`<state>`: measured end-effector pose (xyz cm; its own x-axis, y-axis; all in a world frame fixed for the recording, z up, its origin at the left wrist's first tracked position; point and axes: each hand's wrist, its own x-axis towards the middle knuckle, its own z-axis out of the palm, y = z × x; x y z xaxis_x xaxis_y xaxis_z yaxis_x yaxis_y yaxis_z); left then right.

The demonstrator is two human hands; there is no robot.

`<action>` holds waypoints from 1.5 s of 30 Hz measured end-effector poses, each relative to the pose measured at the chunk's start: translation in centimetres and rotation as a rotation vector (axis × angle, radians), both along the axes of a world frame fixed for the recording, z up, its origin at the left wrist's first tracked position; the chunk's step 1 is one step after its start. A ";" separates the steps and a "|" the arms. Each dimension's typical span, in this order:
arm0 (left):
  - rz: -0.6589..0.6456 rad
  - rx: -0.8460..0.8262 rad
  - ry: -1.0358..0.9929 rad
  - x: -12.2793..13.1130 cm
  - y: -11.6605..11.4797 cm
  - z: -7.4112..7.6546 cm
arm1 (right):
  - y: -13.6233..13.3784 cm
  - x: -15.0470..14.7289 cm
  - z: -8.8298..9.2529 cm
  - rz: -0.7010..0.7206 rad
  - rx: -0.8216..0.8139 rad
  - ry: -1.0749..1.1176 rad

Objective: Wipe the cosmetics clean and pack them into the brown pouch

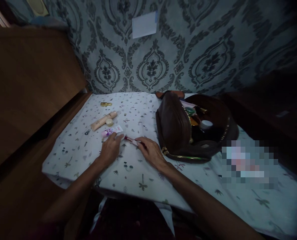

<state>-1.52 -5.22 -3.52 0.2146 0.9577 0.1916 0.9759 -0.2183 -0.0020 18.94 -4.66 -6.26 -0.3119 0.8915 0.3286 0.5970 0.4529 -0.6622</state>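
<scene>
My left hand [110, 148] rests palm down on the patterned cloth [128, 173], its fingertips touching the left end of a small dark red lip-gloss tube [129, 140]. My right hand [151, 151] pinches the tube's right end with curled fingers. A pink and white sachet [111, 131] lies just beyond my left hand. Further back are a beige tube [103, 120], a small round cream jar [109, 122] and a gold lipstick [105, 104].
An open brown cosmetic bag [175, 128] with more items inside stands right of my hands. A wooden cabinet [25, 86] borders the left side. A patterned wall [188, 50] with a paper note [144, 24] is behind. A blurred patch lies at right.
</scene>
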 end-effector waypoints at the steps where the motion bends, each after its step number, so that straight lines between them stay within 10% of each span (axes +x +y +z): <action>1: -0.001 0.007 -0.007 0.0 -0.1 0.1 | 0.0 0.1 0.1 0.000 -0.002 -0.010; 11: -0.241 -0.044 -0.081 2.6 -2.1 0.3 | -0.1 0.0 0.8 -0.087 -0.034 -0.259; 26: -0.268 -0.035 -0.059 2.7 -2.0 -1.8 | 0.5 0.1 -0.4 -0.097 -0.037 -0.114; 39: 0.020 -0.065 -0.024 0.1 0.7 0.7 | 0.4 0.2 1.2 -0.081 -0.123 -0.086; 45: -0.250 -0.049 -0.095 1.6 -1.8 0.6 | 0.5 0.2 0.8 -0.055 -0.106 -0.074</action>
